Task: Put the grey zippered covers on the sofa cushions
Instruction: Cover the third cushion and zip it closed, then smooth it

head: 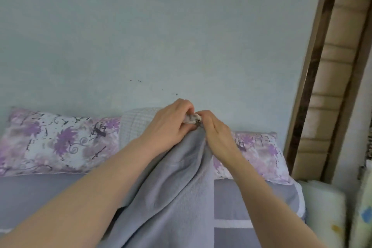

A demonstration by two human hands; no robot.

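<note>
Step in hand: closing the zipper at the top corner of the soft grey fleece cover, which is held upright and bunched between the forearms. The left hand pinches the gathered corner, where pale cushion fabric shows. The right hand pinches the small dark zipper pull. Next move, probably: tuck the pale corner in, then draw the pull, keeping the fleece taut.

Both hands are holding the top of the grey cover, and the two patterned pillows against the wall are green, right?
Not quite. The head view shows the left hand and right hand gripping the top of the grey cover, but the patterned pillows against the wall are purple and white, not green.
</note>
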